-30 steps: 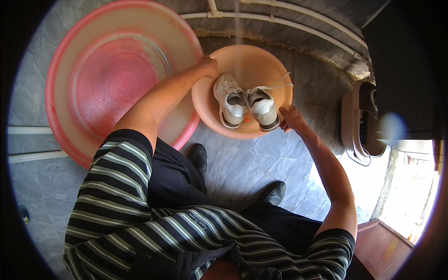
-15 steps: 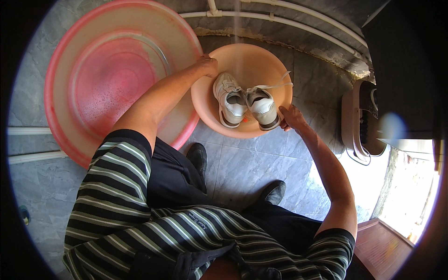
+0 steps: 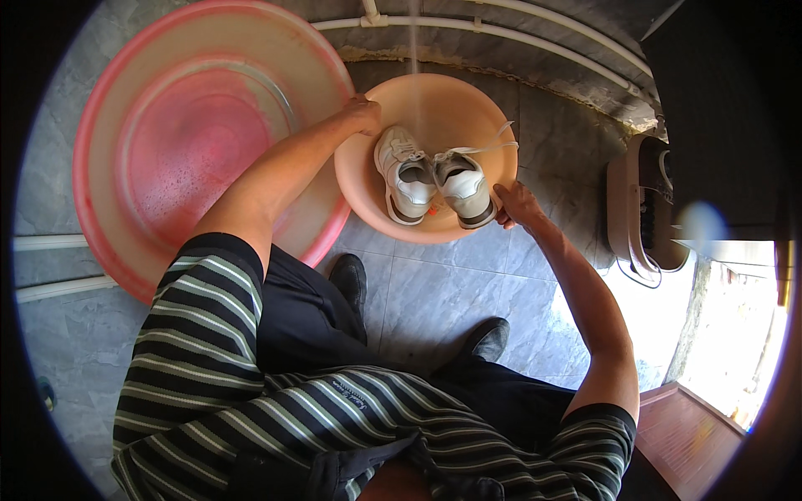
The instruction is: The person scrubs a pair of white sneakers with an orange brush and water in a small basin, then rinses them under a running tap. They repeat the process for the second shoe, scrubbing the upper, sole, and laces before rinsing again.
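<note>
A peach-coloured plastic basin (image 3: 359, 185) is held at its rim by both hands. My left hand (image 3: 364, 113) is closed on its upper left rim. Fingers of my right hand (image 3: 516, 206) curl round the lower right rim. Inside, side by side, lie two pale sneakers: a left sneaker (image 3: 404, 177) and a right sneaker (image 3: 466, 189). Their heels point toward me, and a white lace trails from the right one to the far rim. From above, a thin stream of water (image 3: 413, 50) falls into the basin behind the shoes.
At the left stands a large pink-and-beige tub (image 3: 196, 125), wet inside, overlapped by my left forearm. White pipes (image 3: 501, 35) run along the far wall. To the right are a pinkish-beige appliance (image 3: 639, 209) and a dark cabinet (image 3: 727, 125). My shoes (image 3: 349, 284) stand on grey tiles.
The whole scene sits slightly further left and up in the picture. Both hands keep their hold on the basin, and the sneakers stay in place within it.
</note>
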The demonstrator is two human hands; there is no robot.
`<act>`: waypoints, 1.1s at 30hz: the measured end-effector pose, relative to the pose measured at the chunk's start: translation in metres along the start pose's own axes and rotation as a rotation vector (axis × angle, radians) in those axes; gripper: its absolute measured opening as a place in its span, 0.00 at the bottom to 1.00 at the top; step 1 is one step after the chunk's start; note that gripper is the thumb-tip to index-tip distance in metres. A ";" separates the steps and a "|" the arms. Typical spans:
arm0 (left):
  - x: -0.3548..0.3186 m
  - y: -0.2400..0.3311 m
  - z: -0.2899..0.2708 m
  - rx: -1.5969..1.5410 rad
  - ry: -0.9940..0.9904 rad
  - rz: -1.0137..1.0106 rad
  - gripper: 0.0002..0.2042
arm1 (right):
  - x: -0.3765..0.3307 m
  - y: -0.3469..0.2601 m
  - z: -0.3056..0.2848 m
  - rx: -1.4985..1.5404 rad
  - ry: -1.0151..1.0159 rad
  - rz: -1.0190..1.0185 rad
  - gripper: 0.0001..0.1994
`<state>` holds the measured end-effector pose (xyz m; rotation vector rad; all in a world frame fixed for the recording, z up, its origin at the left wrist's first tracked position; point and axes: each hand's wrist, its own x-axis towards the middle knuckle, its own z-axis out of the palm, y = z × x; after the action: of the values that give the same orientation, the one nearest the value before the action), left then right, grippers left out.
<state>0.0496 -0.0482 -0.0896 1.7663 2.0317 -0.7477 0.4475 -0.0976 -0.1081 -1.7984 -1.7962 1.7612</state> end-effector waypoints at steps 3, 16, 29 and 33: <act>-0.007 0.010 -0.007 0.009 -0.019 0.036 0.24 | -0.001 0.005 -0.002 -0.010 0.023 0.002 0.24; 0.000 0.007 -0.002 0.064 0.010 0.042 0.23 | -0.005 -0.001 -0.002 -0.014 0.016 -0.009 0.24; 0.001 0.005 0.004 -0.029 0.100 0.005 0.23 | 0.000 0.001 -0.003 -0.042 0.021 0.026 0.23; -0.002 0.004 0.001 0.014 0.045 0.031 0.24 | -0.003 -0.001 -0.002 -0.037 0.001 0.019 0.23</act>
<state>0.0533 -0.0500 -0.0899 1.8339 2.0281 -0.7214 0.4490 -0.0977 -0.1045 -1.8354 -1.8300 1.7446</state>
